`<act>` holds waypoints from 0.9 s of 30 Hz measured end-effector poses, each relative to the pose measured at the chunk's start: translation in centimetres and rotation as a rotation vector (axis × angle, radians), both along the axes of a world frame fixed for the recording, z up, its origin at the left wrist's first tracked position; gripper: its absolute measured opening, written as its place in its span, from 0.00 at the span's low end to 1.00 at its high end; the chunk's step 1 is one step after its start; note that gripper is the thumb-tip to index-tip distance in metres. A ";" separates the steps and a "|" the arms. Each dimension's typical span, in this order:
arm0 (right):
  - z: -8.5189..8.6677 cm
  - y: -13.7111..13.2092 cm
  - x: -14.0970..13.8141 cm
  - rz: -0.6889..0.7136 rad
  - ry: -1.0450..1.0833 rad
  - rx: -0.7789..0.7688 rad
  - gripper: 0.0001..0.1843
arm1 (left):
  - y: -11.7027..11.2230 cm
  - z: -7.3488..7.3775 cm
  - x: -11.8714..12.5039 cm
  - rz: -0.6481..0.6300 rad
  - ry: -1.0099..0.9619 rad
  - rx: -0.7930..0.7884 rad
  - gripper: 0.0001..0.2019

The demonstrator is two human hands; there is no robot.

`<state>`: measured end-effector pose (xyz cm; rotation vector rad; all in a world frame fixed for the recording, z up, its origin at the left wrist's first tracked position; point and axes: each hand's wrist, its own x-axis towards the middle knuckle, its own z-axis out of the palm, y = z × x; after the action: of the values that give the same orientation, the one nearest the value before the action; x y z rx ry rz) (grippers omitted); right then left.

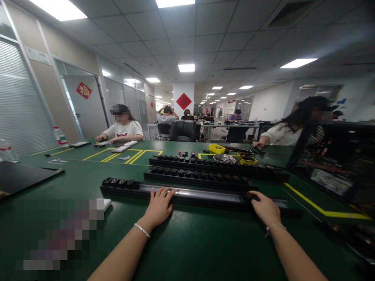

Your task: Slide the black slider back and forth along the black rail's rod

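A long black channel-like power strip housing [199, 200] lies across the green table in front of me, with a shiny strip along its inside. Several black socket modules [119, 182] sit in a row at its left end. My left hand [159, 207] rests on the housing near its middle, fingers spread over the near edge. Toward the right end, my right hand [266, 208] pinches a small black socket module [249, 196] at the channel; the fingers partly hide it. Just behind lie a second strip [199, 177] and a third strip [213, 166], both filled with similar modules.
Beyond the strips are a yellow tray [216, 148], a metal dish [224, 158] and small tools. A dark machine case [334, 164] stands at right, a black panel [26, 177] at left. Co-workers [124, 127] sit across the table [88, 171].
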<state>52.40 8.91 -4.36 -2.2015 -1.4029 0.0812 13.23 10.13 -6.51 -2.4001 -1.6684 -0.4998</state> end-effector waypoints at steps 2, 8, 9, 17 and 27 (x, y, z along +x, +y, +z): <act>0.0 0.0 0.0 0.002 0.004 -0.003 0.24 | 0.0 0.0 0.0 0.003 0.004 0.007 0.28; -0.2 0.0 0.1 0.002 0.003 0.007 0.24 | 0.0 0.0 0.1 0.011 0.006 -0.005 0.28; -0.2 0.0 0.1 0.001 0.003 0.010 0.24 | 0.0 0.0 0.1 0.011 0.004 -0.006 0.28; 0.0 -0.3 0.2 0.005 -0.004 0.005 0.25 | 0.0 -0.1 0.0 0.000 -0.019 0.001 0.28; -0.5 -0.3 0.6 -0.077 -0.120 -0.002 0.24 | 0.2 -0.4 -0.1 -0.007 -0.021 0.006 0.27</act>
<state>53.04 8.61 -4.85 -2.2919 -1.3795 -0.0781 13.14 10.32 -6.88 -2.4055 -1.6648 -0.5328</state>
